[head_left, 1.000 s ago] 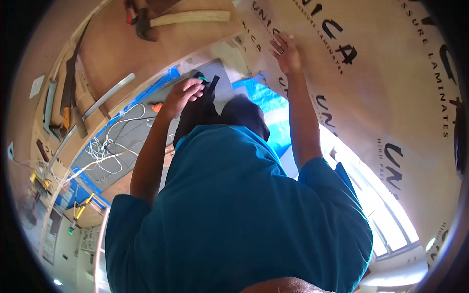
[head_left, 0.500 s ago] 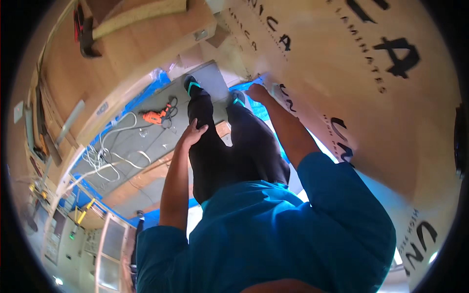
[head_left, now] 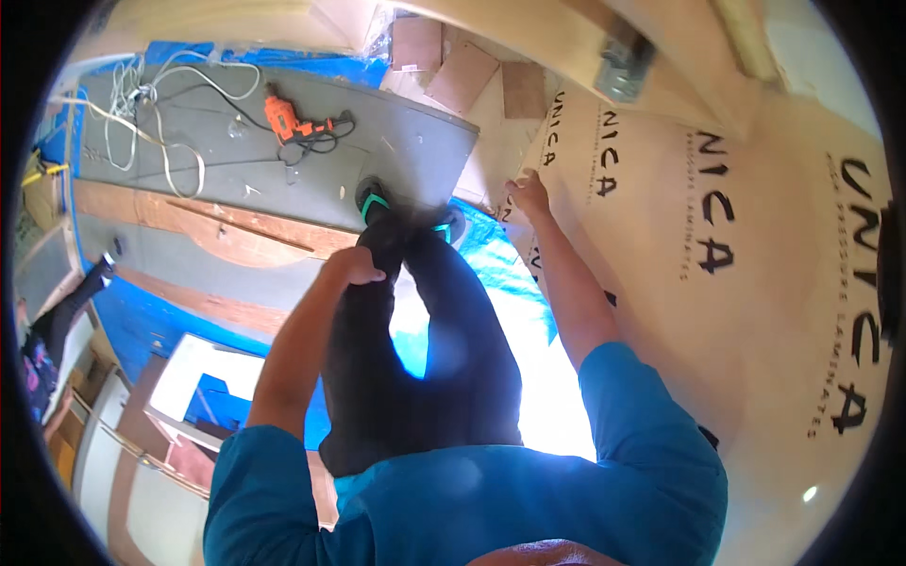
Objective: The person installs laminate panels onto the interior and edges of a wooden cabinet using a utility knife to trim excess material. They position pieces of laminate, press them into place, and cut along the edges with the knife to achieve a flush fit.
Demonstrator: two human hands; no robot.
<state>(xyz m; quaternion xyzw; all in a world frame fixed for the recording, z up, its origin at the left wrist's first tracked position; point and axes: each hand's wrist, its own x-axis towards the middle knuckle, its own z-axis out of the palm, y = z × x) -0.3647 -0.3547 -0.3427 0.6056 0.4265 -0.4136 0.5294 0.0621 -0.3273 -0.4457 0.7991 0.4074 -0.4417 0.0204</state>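
Note:
A large tan sheet [head_left: 651,302] with dark printed lettering stands along my right side. My right hand [head_left: 528,193] is at its left edge, the fingers closed on that edge, though the exact grip is partly hidden. My left hand [head_left: 357,266] rests by my knee against my dark trousers, with the thumb apart and the other fingers only partly visible. It holds nothing that I can see. Ahead of my feet, an orange corded power drill [head_left: 291,123] lies on a grey board [head_left: 212,108].
White cable [head_left: 142,94] lies tangled on the far left. Blue sheeting [head_left: 486,250] covers floor beside my feet. Brown square pieces [head_left: 462,75] lie ahead. A wooden edge with a metal fitting [head_left: 623,66] overhangs the far right. Another person [head_left: 61,316] is at the left rim.
My view has swung left; the bench with its hammer has mostly gone from sight. My right hand stays by the sheet's edge, its fingers less bunched. My left hand stays near my knee.

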